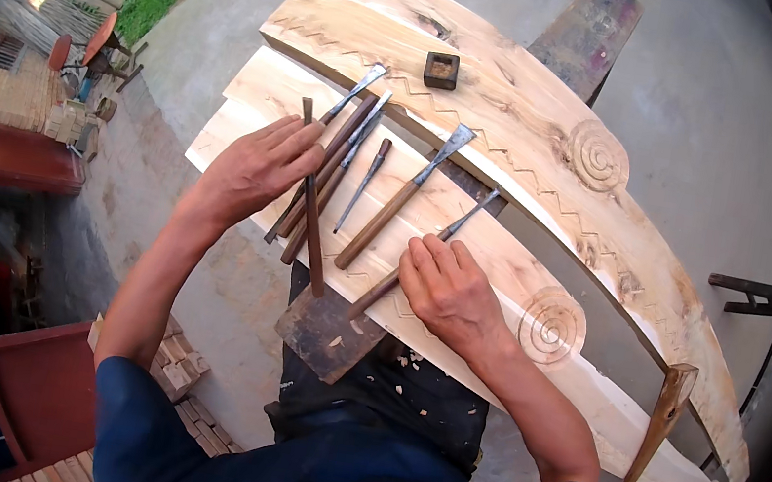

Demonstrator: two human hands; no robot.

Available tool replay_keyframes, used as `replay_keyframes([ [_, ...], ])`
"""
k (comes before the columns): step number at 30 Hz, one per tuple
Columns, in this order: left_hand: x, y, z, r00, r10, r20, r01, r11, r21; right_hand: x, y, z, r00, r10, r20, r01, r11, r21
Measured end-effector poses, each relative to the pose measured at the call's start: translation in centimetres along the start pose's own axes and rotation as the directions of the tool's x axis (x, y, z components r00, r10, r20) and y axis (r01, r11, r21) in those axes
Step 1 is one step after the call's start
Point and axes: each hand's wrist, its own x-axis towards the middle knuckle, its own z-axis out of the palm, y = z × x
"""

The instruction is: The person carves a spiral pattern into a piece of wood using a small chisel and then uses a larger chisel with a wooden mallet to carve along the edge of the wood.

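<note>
Two long, curved wooden boards lie side by side, a near board [497, 302] and a far board [527, 98]. Both bear a carved spiral and zigzag lines. My left hand [257, 167] is closed around a slim dark chisel [312, 230], which slants across the near board. My right hand [448, 290] grips the wooden handle of another chisel [468, 215], its metal end pointing away from me. Between my hands lie a broad-bladed chisel [390, 217] and a thin pointed tool [365, 183]. Several more chisels [345, 150] lie close together beside my left hand.
A small dark square box [441, 70] sits on the far board. A tapered wooden piece [663, 422] rests across the boards' right end. A worn bench [332, 333] shows beneath them. Stacked bricks [178, 365] stand at lower left, and wood chips lie on my dark clothing.
</note>
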Motion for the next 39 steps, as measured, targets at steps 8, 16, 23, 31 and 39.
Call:
replay_keyframes([
  [8, 3.1, 0.9, 3.8, 0.98, 0.19, 0.054, -0.182, 0.976, -0.123, -0.3, 2.8, -3.3, 0.98, -0.195, -0.047, 0.194, 0.981, -0.028],
  [16, 3.1, 0.8, 5.4, 0.992, 0.128, 0.018, -0.123, 0.977, -0.177, 10.9, 10.3, -6.4, 0.539, 0.757, -0.37, 0.035, 0.419, 0.907],
  [23, 3.3, 8.0, 3.2, 0.982, -0.055, -0.183, 0.012, 0.973, -0.231, 13.8, 15.0, 0.6, 0.591, 0.741, -0.32, -0.239, 0.54, 0.807],
  [31, 6.1, 23.7, 4.9, 0.947, -0.311, -0.086, 0.186, 0.743, -0.643, 4.5, 16.1, -10.6, 0.544, 0.694, -0.471, -0.166, 0.64, 0.751],
  [39, 7.6, 31.8, 3.8, 0.945, 0.175, -0.275, -0.3, 0.135, -0.944, -5.1, 10.3, -10.1, 0.224, 0.841, -0.492, -0.713, 0.486, 0.505],
])
